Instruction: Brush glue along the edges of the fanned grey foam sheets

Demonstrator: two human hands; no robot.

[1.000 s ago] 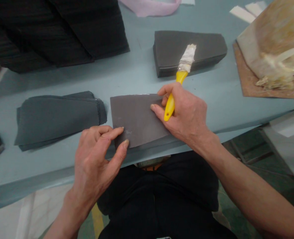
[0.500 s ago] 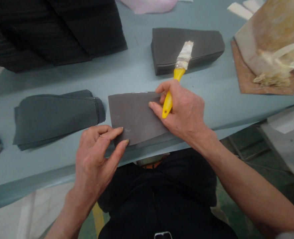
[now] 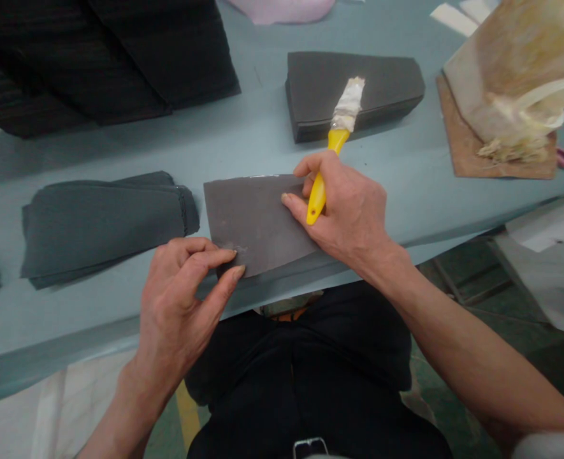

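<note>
A flat grey panel (image 3: 257,220), cut from sheet material, lies near the table's front edge with a thin shiny wet line along its far edge. My left hand (image 3: 181,293) pinches its near left corner between thumb and fingers. At the panel's right end, my right hand (image 3: 346,201) grips a paintbrush (image 3: 317,194) by its yellow handle, bristles pointing away and coated in white. The thumb and fingers of that hand also touch the panel, covering its right end. To the left lies a loose pile of dark grey-green pieces (image 3: 104,223).
Beyond my right hand sits a neat stack of grey pieces (image 3: 353,73). A smeared whitish container (image 3: 496,83) stands on a brown board (image 3: 458,153) at the right. Tall black stacks (image 3: 119,64) fill the back left. Pink material (image 3: 284,9) lies at the far edge.
The whole view has shifted slightly, so things sit a little further left. Both hands keep the same hold on the panel and brush.
</note>
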